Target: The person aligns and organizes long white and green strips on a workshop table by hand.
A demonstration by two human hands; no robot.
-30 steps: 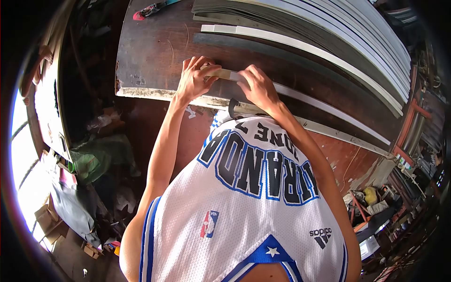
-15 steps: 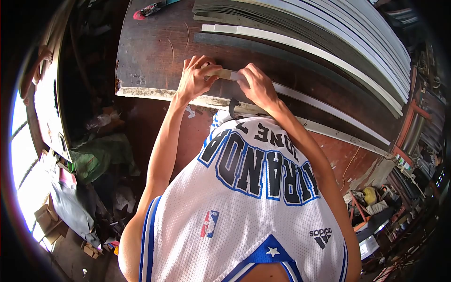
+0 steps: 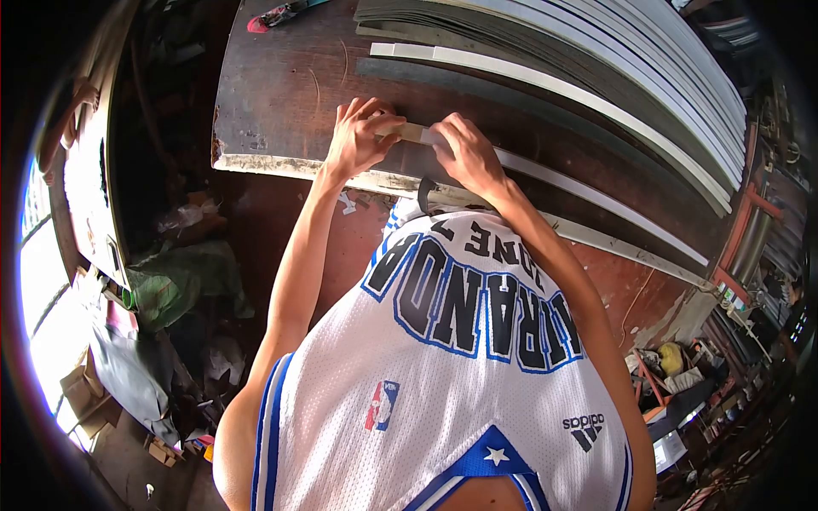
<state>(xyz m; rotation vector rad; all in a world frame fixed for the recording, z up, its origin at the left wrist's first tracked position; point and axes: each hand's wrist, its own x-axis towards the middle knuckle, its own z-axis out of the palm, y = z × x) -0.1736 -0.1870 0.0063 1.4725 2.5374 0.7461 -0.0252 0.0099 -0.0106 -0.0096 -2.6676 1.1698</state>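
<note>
A long, narrow white strip [image 3: 596,203] lies along the near side of the dark wooden table [image 3: 273,111]. Its left end shows a short beige section [image 3: 404,132] between my hands. My left hand [image 3: 362,140] is closed around that beige section, thumb and fingers curled in. Just to the right, my right hand [image 3: 467,156] pinches the strip from above, where the beige meets the white. A second white strip [image 3: 511,75] lies farther back, beside a dark grey strip [image 3: 409,70].
Stacked grey and white strips [image 3: 613,51] cover the table's back right. A pink-and-teal object [image 3: 271,19] lies at the back left corner. A pale worn edge [image 3: 273,163] runs along the table front. Green sheeting [image 3: 183,281] and clutter lie at left; a red rack [image 3: 656,379] stands at right.
Both hands keep their hold in nearly the same place on the strip. The view has shifted very slightly.
</note>
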